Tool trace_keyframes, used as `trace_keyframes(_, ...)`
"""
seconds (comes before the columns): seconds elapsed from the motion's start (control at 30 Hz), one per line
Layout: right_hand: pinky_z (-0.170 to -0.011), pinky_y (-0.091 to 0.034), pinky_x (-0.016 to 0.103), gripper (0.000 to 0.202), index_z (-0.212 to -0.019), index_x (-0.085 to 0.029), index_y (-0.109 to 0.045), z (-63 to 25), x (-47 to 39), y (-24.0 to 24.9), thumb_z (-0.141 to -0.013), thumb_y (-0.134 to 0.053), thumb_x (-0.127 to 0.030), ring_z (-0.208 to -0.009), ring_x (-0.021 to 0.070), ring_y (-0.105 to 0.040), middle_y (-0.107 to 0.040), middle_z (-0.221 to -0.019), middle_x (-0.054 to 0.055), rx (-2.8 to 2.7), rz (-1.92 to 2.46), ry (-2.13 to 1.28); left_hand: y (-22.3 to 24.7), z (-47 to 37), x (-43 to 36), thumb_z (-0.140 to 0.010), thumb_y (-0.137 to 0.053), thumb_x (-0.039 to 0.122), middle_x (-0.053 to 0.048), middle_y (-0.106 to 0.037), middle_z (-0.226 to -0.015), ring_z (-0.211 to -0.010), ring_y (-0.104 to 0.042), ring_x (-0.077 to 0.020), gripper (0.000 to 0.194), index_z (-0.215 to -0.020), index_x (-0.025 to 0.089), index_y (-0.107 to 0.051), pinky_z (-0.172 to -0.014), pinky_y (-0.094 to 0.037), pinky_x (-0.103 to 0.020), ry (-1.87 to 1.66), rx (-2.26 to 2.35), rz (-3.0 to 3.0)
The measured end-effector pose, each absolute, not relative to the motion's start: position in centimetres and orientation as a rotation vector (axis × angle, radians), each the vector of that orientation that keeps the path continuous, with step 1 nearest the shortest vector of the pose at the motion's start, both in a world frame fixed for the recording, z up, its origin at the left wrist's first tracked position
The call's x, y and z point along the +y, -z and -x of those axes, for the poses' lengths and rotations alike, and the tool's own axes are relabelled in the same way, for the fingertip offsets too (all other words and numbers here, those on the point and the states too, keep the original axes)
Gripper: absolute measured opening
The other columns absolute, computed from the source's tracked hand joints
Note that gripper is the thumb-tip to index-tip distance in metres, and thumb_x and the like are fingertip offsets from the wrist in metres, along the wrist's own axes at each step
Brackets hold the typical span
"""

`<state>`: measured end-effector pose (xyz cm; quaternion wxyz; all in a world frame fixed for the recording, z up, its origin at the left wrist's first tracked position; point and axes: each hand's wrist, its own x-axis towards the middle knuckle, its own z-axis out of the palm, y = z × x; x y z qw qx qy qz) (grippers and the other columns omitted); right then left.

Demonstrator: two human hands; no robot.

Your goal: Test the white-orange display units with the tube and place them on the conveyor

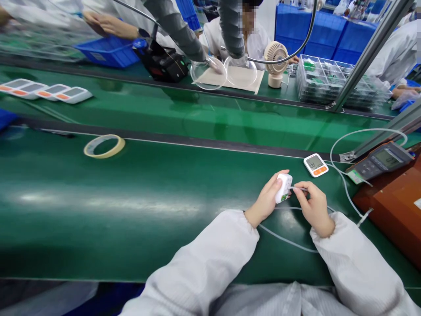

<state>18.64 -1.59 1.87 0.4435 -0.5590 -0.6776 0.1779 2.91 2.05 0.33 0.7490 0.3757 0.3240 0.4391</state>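
Note:
My left hand (pixel 265 199) is closed around a small white device (pixel 283 188) with a green patch near its lower edge. The fingers of my right hand (pixel 312 206) pinch a thin grey-white tube (pixel 297 188) whose end meets the side of that device. Whether the tube is seated in it or only touching cannot be made out. Just beyond my hands lies a white monitor (pixel 315 165) with a grey display and orange buttons, face up. Slack tubing (pixel 289 241) loops over the green table below my wrists.
To the right stand a handheld digital meter (pixel 383 160) and an orange-brown box (pixel 391 206). A tape roll (pixel 104 146) lies at left. Several white devices (pixel 74 94) rest on the strip beyond, past a dark rail. Across it, co-workers sit near a small fan (pixel 275 61) and clear trays (pixel 329 83).

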Motion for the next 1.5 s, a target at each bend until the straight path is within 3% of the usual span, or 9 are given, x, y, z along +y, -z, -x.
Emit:
trace_keyframes(0.33, -0.068, -0.05, 0.029, 0.009, -0.094, -0.022, -0.067, -18.34, -1.69, -1.59, -0.097, -0.059, -0.025, -0.08, 0.0169, -0.064, -0.071, -0.09, 0.003, -1.758, 1.293, -0.423, -0.63, -2.85, 1.93, -0.085, -0.061, 0.065, -0.008, -0.063, -0.108, -0.085, -0.057, -0.018, 0.066, -0.13, 0.017, -0.059, -0.074, -0.044, -0.027, -0.976, 0.77, -0.944)
trace_keyframes(1.13, -0.06, -0.044, 0.025, 0.011, -0.084, -0.021, -0.063, -17.95, -2.07, -2.34, -0.094, -0.059, -0.019, -0.066, 0.0126, -0.056, -0.065, -0.08, 0.001, -1.721, 1.257, -0.491, -0.55, -2.67, 1.58, -0.092, -0.052, 0.059, -0.009, -0.064, -0.115, -0.096, -0.057, -0.0214, 0.06, -0.134, 0.017, -0.057, -0.087, -0.043, -0.031, -0.928, 0.788, -1.16)
trace_keyframes(1.5, -0.06, -0.043, 0.026, 0.011, -0.083, -0.021, -0.063, -17.97, -1.97, -2.28, -0.092, -0.058, -0.019, -0.065, 0.0131, -0.056, -0.065, -0.078, 0.0, -1.711, 1.323, -0.454, -0.65, -2.74, 1.6, -0.091, -0.051, 0.063, -0.009, -0.063, -0.111, -0.092, -0.057, -0.0208, 0.063, -0.134, 0.016, -0.056, -0.083, -0.044, -0.031, -0.938, 0.798, -1.122)
